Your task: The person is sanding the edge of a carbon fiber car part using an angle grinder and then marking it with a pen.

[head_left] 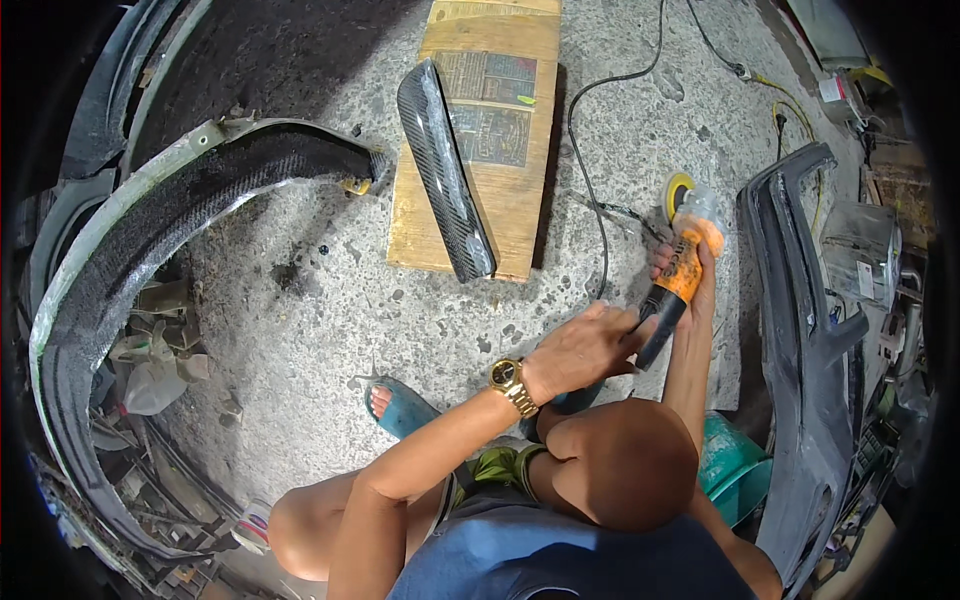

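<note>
An orange and black angle grinder (pixel 680 272) with a yellow round pad (pixel 680 192) is held up to the right, in front of my knee. My right hand (pixel 704 285) wraps round its orange body, fingertips showing on the far side. My left hand (pixel 585 350), with a gold watch (pixel 513 385) on the wrist, is closed at the black rear end of the tool; its fingers are partly hidden. A long carbon-fibre-patterned strip (pixel 440 165) lies tilted across the wooden board (pixel 515 210) ahead, apart from both hands.
A large curved dark panel (pixel 75 270) arcs along the left. Long dark grey trim (pixel 790 300) stands at the right. A black cable (pixel 578 130) runs over the speckled concrete floor. Beside my right leg is a green bucket (pixel 735 465). Clear plastic (pixel 155 385) and scraps lie left.
</note>
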### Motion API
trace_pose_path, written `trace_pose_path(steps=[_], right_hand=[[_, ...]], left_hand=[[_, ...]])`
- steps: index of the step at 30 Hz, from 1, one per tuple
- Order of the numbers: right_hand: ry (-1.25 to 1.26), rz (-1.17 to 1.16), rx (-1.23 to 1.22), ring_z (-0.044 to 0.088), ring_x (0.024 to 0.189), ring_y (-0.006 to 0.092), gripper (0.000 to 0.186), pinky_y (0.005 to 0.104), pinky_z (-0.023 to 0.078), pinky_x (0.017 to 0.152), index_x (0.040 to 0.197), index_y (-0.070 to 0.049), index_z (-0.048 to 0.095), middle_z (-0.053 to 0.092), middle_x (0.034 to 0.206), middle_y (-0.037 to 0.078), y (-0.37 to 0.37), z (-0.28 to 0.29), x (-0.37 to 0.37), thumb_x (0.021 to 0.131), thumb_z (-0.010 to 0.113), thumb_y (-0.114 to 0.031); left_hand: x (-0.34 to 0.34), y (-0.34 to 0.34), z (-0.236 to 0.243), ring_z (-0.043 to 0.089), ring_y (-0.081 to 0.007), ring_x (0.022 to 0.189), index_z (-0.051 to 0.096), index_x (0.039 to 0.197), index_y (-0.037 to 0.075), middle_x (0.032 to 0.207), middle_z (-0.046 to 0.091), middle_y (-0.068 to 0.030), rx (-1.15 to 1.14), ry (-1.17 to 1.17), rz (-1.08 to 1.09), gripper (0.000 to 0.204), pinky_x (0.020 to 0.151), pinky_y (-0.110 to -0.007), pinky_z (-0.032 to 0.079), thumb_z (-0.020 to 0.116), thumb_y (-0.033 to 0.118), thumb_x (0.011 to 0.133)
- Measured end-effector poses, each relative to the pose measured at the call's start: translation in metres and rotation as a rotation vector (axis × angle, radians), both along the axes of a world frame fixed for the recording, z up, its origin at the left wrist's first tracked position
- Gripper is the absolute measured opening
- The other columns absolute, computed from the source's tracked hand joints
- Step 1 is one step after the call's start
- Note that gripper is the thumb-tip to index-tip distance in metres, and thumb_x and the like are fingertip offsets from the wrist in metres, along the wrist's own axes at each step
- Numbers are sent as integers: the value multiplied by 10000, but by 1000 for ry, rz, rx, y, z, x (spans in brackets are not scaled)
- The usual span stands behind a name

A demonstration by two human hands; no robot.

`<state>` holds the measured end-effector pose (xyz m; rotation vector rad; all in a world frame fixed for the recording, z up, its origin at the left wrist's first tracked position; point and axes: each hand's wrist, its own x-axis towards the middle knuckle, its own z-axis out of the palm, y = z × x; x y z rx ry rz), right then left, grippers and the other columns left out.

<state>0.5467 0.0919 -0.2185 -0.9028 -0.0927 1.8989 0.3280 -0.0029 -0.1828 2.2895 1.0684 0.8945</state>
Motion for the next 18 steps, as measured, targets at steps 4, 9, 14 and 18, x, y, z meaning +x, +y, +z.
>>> trace_pose_path(steps=[4, 9, 14, 18], right_hand=[[124, -10, 142, 568, 819, 231, 500, 403, 547, 758, 1215, -14, 490, 538, 952, 118, -10, 16, 4, 970, 622, -428], [13, 49, 216, 623, 876, 247, 505, 395, 555, 789, 1205, 9, 520, 592, 996, 141, -7, 43, -10, 963, 639, -419], [-637, -21, 86, 684, 833, 221, 248, 339, 574, 754, 1083, 0, 603, 677, 908, 111, -20, 25, -21, 979, 657, -220], [-418, -61, -79, 678, 810, 226, 247, 366, 579, 692, 1102, -46, 597, 676, 902, 113, -22, -21, -3, 950, 693, -215]], left_hand=[[19, 13, 14, 632, -221, 816, 470, 1387, -9, 1080, 620, -151, -946, -491, 63, 779, 742, -351, 516, 836, 367, 812], [63, 24, -11, 669, -316, 796, 442, 1314, 20, 904, 669, -178, -1002, -823, -18, 746, 737, -450, 556, 838, 327, 761], [62, 15, -30, 653, -490, 857, 475, 1150, 5, 990, 665, -275, -696, -395, 288, 559, 743, -510, 557, 815, 226, 766], [77, -1, -51, 659, -454, 939, 463, 1277, -8, 1057, 654, -277, -700, -165, 354, 669, 823, -476, 549, 819, 254, 775]])
